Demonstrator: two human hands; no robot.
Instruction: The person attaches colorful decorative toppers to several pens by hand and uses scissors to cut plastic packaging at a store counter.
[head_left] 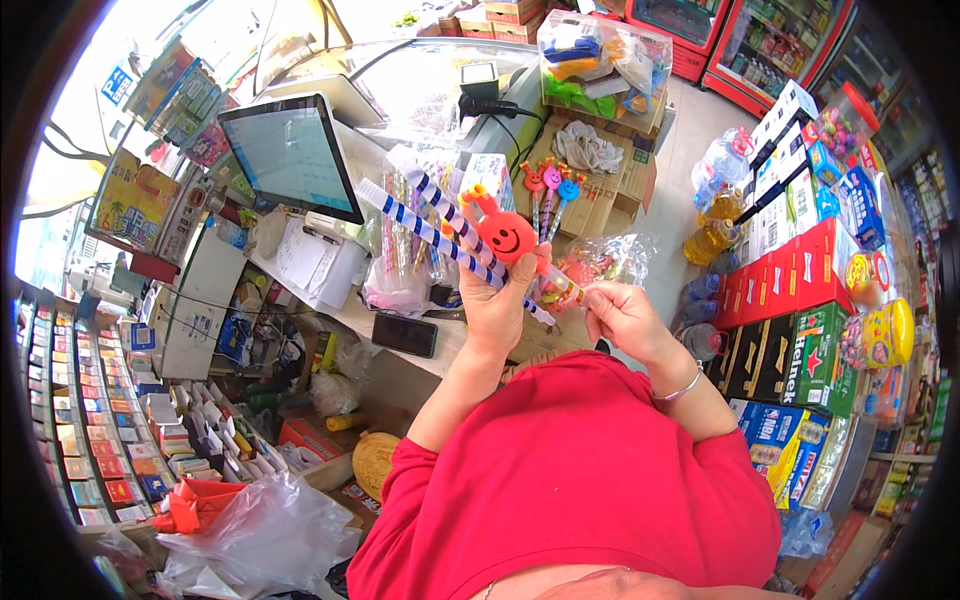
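Note:
My left hand (495,305) is closed round several blue-and-white striped pencils (425,225), which slant up to the left above the counter. A red smiley-face topper (505,235) stands out just above my left thumb. From beside the topper a pale striped pencil (562,283) runs to my right hand (625,315), whose thumb and fingers pinch its end. On the counter beyond lie more smiley-topped pencils (551,190), in red, pink and blue. Bundles of patterned pencils in clear plastic (395,265) stand left of my left hand, partly hidden by the striped ones.
A dark phone (405,335) lies on the near counter edge. Left of it are papers (308,262) and a tilted screen (290,158). A clear bin of colourful items (605,70) stands at the back. Stacked drink cartons (785,275) and jars line the right.

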